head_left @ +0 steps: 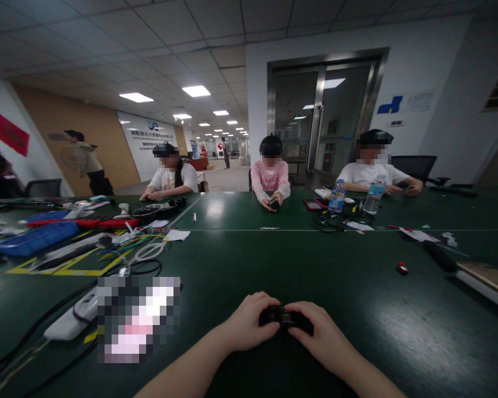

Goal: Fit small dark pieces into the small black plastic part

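Low in the middle of the head view, a small dark object (284, 318) with rounded ends and a lighter part at its centre is held between both hands. My left hand (249, 321) is closed round its left end, thumb in front and fingers behind. The other end is gripped by my right hand (318, 329), with the thumb and fingers curled about it. Much of the object is covered by the fingers, so its exact kind cannot be made out. Both hands are just over the green table (216, 276).
On the left lie a white power strip (72, 318), a blurred-out flat item (139, 326), cables and a blue tray (39, 237). A small red item (401, 268) lies to the right. Water bottles (373, 198) stand farther back. Several people sit across the table, one holding a dark object (274, 204).
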A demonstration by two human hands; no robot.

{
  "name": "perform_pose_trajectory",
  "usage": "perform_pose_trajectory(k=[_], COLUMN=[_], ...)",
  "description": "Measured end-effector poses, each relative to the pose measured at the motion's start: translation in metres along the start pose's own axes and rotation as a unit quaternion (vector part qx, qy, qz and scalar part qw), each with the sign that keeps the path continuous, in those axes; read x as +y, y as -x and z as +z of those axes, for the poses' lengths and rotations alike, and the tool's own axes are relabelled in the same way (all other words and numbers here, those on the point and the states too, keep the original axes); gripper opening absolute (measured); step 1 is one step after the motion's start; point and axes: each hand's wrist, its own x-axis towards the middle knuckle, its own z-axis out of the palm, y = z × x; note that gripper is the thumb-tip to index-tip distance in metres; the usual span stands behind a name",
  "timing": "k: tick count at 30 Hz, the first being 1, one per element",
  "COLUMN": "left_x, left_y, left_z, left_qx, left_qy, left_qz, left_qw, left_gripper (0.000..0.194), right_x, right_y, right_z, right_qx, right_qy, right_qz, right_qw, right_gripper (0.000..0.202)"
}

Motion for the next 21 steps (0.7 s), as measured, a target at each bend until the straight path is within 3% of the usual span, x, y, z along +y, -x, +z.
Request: perform_pose_trajectory(k=[21], left_x=[-0.002], left_y=[0.0], left_z=[0.0003], left_qx=[-0.001], left_qy=[0.016], left_qz=[-0.003], left_qw=[1.0], left_gripper=[0.041], right_x=[-0.0019], right_y=[0.0002], right_z=[0.0], right_qx=[0.006], right_qy=[-0.012], right_qz=[-0.013], right_qw=[1.0], right_gripper=[0.029])
